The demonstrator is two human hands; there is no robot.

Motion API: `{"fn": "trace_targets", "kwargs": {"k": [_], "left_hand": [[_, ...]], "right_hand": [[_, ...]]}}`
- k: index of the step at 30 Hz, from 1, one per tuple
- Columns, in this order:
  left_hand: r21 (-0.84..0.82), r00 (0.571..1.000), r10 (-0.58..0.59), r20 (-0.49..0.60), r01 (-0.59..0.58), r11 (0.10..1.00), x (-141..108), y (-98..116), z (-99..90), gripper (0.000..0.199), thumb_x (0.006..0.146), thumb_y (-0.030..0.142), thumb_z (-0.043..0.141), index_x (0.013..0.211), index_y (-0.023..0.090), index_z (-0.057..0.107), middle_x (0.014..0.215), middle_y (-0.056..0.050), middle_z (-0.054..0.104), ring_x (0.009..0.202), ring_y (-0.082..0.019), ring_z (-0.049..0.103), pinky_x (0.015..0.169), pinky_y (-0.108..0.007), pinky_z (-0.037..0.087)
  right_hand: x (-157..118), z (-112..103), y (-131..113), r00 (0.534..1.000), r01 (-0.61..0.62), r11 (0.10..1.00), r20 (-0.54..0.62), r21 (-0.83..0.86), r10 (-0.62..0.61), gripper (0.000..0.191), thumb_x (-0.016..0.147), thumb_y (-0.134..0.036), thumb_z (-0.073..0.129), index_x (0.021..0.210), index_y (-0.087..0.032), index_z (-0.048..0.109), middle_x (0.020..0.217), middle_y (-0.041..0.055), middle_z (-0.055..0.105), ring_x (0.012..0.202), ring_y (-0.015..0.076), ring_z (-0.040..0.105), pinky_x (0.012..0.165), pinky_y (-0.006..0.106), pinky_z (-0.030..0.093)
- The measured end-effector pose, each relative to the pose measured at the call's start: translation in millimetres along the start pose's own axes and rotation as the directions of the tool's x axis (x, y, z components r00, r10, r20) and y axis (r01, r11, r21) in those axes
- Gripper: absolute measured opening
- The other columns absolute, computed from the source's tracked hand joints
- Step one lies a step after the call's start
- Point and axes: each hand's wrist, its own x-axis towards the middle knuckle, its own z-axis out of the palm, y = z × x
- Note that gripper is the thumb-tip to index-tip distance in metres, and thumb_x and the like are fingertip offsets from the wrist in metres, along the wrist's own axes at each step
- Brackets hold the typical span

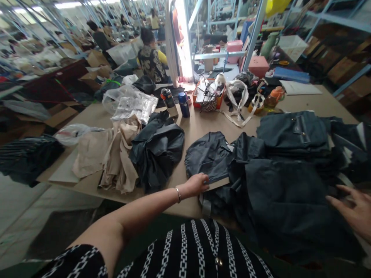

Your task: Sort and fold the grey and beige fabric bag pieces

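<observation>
My left hand (pixel 195 184), wearing a bracelet, is closed at the lower edge of a dark fabric piece (pixel 207 158) with a gathered, curved outline. A beige strip (pixel 218 183) shows along that edge beside my fingers. At the far right my right hand (pixel 353 208) has its thumb and fingers apart, near a large dark cloth panel (pixel 284 197) that hangs over the table's front edge. Part of that hand is cut off by the frame. Behind the panel lies a stack of dark pieces (pixel 292 131) with a zipped pocket on top.
On the table (pixel 199 127), crumpled dark cloth (pixel 159 146) and beige cloth (pixel 118 154) lie to the left. Bottles, including a blue one (pixel 184 105), and a red box of tools (pixel 209 94) stand behind. A co-worker (pixel 152 58) sits beyond the table.
</observation>
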Motion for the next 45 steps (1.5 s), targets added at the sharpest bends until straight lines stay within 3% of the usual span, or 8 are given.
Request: {"fn": "trace_targets", "kwargs": {"k": [7,13,18,22,29,35,41,45], "left_hand": [[0.367,0.999,-0.004,0.036,-0.010,0.930,5.8,2.1,50.0,0.027,0.082,0.020,0.047,0.105,0.011,0.058,0.104,-0.017,0.056,0.093,-0.031,0.057,0.077,-0.043,0.047],[0.262,0.999,-0.051,0.003,0.049,0.964,5.9,-10.4,16.1,0.023,0.080,0.014,0.042,0.089,0.012,0.063,0.086,-0.014,0.063,0.078,-0.024,0.061,0.071,-0.035,0.046],[0.090,0.990,-0.099,-0.096,0.107,0.990,-17.1,-2.2,-16.5,0.026,0.075,0.012,0.040,0.088,0.014,0.063,0.074,-0.003,0.062,0.067,-0.013,0.055,0.062,-0.021,0.041],[-0.298,0.984,-0.128,-0.123,0.086,0.951,-36.6,14.4,-24.9,0.020,0.069,0.014,0.042,0.076,0.013,0.061,0.064,0.001,0.055,0.058,-0.010,0.047,0.053,-0.019,0.035],[-0.746,0.952,-0.278,-0.132,0.089,0.660,-55.8,27.9,-47.3,0.011,0.065,0.022,0.048,0.072,0.015,0.052,0.058,0.004,0.048,0.048,-0.008,0.041,0.045,-0.019,0.033],[-0.812,0.980,-0.180,-0.083,0.038,0.583,-64.2,41.6,-42.9,0.010,0.060,0.015,0.052,0.070,0.013,0.055,0.062,0.002,0.055,0.055,-0.007,0.046,0.053,-0.018,0.037],[-0.970,0.944,-0.330,0.006,0.085,0.226,-48.2,33.1,-47.4,0.041,0.057,0.024,0.073,0.093,0.013,0.057,0.074,-0.002,0.064,0.065,-0.014,0.059,0.063,-0.026,0.048],[-0.989,0.951,-0.297,0.088,0.119,0.089,-62.7,47.7,-62.1,0.034,0.051,0.015,0.071,0.083,0.010,0.062,0.069,-0.004,0.066,0.060,-0.013,0.060,0.060,-0.023,0.048]], "right_hand": [[-75.2,85.6,-131.1,0.928,0.116,0.925,0.292,0.361,-0.230,0.037,0.079,-0.049,0.048,0.096,-0.019,0.063,0.098,0.0099,0.064,0.089,0.0251,0.060,0.081,0.038,0.046],[-124.5,177.6,-194.6,0.611,-0.565,0.640,0.785,0.520,-0.098,0.044,0.064,-0.054,0.064,0.086,-0.016,0.063,0.075,0.0053,0.063,0.068,0.0193,0.059,0.066,0.032,0.047],[-139.1,195.4,-227.6,0.524,-0.745,0.457,0.850,0.485,-0.049,0.068,0.070,-0.064,0.058,0.118,-0.018,0.047,0.107,0.0127,0.058,0.084,0.0193,0.061,0.072,0.033,0.050],[-130.7,193.6,-256.8,0.661,-0.661,0.417,0.747,0.624,-0.070,0.060,0.077,-0.063,0.051,0.120,-0.023,0.042,0.112,0.0097,0.055,0.092,0.0225,0.058,0.071,0.035,0.050],[-121.0,179.4,-249.7,0.935,-0.199,0.722,0.350,0.663,-0.063,0.052,0.067,-0.050,0.067,0.104,-0.019,0.048,0.089,0.0051,0.054,0.081,0.0217,0.053,0.080,0.037,0.044],[-119.1,188.6,-279.6,0.723,-0.503,0.443,0.642,0.742,-0.255,0.044,0.085,-0.051,0.044,0.109,-0.015,0.054,0.091,0.0064,0.065,0.086,0.0228,0.061,0.077,0.034,0.049],[-117.1,189.9,-301.2,0.756,-0.098,0.670,0.493,0.735,-0.431,0.026,0.077,-0.027,0.051,0.097,-0.018,0.066,0.086,0.0051,0.067,0.085,0.0240,0.061,0.078,0.033,0.046],[-98.5,184.8,-287.8,0.766,-0.084,0.712,0.502,0.697,-0.401,0.030,0.070,-0.023,0.052,0.096,-0.018,0.066,0.081,0.0037,0.066,0.080,0.0230,0.059,0.075,0.032,0.045]]}}
